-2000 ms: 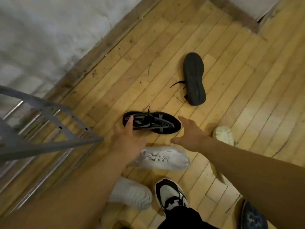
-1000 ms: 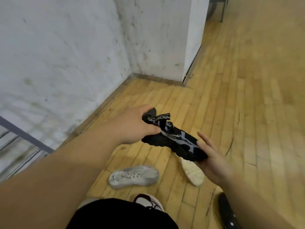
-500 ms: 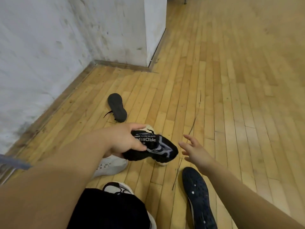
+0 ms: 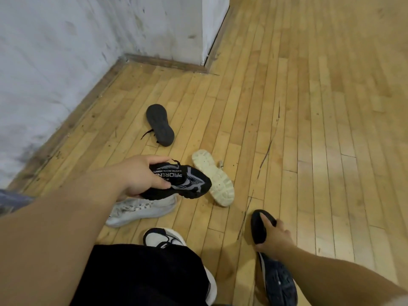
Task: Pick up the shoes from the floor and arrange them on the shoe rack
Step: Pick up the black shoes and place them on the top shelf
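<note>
- Head view: my left grip [image 4: 141, 177] is clamped on the black-and-grey knit shoe [image 4: 189, 184]. The thumb lies across its lettered tongue, the fingers are curled round its heel end, and the shoe is held clear of the wooden floor [image 4: 309, 129] with its toe pointing right.
- Directly under that held shoe, a pale grey sneaker [image 4: 141, 209] lies on the floor, its toe end partly hidden by the black one.
- Just right of the held shoe, a cream-soled shoe [image 4: 214, 177] lies sole up, close to its toe. I cannot tell whether they touch.
- Beyond the held shoe, towards the white wall [image 4: 55, 62], a black shoe [image 4: 160, 124] lies sole up with a lace trailing out to its left.
- Down and to the right of the held shoe, well apart from it, my right grip [image 4: 276, 239] is closed on one end of a dark shoe [image 4: 280, 283] that lies sole up on the floor. The index finger is over the sole and the thumb is at its near edge.
- Below the held shoe, nearest me, is my own white-and-black sneaker [image 4: 163, 237], poking out from under a black trouser leg [image 4: 143, 274].
</note>
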Demonstrator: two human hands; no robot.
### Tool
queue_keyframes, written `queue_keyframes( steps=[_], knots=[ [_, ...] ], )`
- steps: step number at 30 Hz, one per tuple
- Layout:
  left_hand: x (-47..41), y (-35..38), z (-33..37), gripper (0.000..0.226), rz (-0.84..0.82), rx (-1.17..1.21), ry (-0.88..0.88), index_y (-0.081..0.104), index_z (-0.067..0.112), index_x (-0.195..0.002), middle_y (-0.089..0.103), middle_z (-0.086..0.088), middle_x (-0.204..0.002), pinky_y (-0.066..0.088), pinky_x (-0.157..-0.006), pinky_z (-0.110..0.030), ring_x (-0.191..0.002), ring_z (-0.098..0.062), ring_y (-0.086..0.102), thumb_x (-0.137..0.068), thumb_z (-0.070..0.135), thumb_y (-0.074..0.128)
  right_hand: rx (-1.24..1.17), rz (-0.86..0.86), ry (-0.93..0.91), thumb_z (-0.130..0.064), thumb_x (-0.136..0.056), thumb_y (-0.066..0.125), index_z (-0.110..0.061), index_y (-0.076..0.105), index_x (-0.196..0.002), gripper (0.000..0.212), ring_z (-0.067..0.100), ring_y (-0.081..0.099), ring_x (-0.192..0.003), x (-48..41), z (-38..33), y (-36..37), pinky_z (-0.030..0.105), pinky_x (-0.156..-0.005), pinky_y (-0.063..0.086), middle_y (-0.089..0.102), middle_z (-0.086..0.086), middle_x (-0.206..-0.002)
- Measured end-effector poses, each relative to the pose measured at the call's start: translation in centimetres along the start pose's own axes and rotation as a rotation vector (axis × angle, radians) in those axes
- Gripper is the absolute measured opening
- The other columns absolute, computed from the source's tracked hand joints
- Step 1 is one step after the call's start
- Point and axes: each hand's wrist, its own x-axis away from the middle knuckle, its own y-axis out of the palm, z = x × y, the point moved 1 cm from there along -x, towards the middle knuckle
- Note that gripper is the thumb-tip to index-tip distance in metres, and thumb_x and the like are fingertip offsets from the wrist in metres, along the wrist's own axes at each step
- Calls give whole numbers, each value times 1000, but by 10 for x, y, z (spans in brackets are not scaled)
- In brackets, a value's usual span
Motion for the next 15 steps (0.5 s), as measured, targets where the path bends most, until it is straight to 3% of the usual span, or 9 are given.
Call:
queue_keyframes(
  steps=[5, 8, 10, 12, 13, 15],
  knots=[
    [-8, 1, 5, 76, -35, -44, 18, 55, 46, -141, 66, -1, -123, 62, -87, -49, -103, -27, 70, -81, 13, 86, -334, 24, -210, -42, -61, 82, -48, -8, -157, 132, 24, 49, -133, -9, -32, -26, 36, -98, 53, 35, -1, -159],
    [-10, -1, 7, 73, -26, -38, 16, 53, 42, -144, 64, -2, -121, 63, -81, -43, -102, -28, 69, -85, 12, 83, -459, 94, -283, -26, -81, 79, -46, -12, -158, 121, 20, 60, -123, -12, -51, -57, 22, -79, 54, 45, 1, -156],
    [-9, -2, 5, 73, -15, -31, 7, 52, 41, -145, 64, -2, -121, 63, -80, -43, -101, -28, 69, -85, 11, 82, -502, 234, -222, -17, -92, 69, -43, -5, -160, 104, 20, 67, -107, -13, -49, -74, 25, -69, 59, 44, 5, -158],
    [-9, -2, 4, 74, -6, -42, 3, 52, 42, -145, 63, -2, -122, 63, -81, -45, -100, -28, 69, -85, 11, 82, -461, 322, -150, -18, -96, 64, -42, 1, -161, 94, 12, 62, -74, -11, -39, -80, 28, -59, 59, 44, 7, -157],
    [-9, -2, 3, 75, -3, -51, 4, 52, 43, -145, 64, -2, -122, 64, -82, -46, -99, -28, 70, -85, 11, 83, -426, 322, -146, -22, -97, 64, -43, 2, -161, 91, 11, 60, -72, -10, -39, -80, 27, -59, 58, 45, 8, -157],
    [-10, -2, 2, 75, 3, -55, 3, 51, 42, -146, 64, -3, -121, 64, -82, -46, -98, -28, 70, -84, 11, 83, -355, 287, -190, -32, -97, 65, -44, 8, -160, 86, 22, 67, -98, -9, -48, -75, 30, -76, 58, 45, 5, -157]
  ],
)
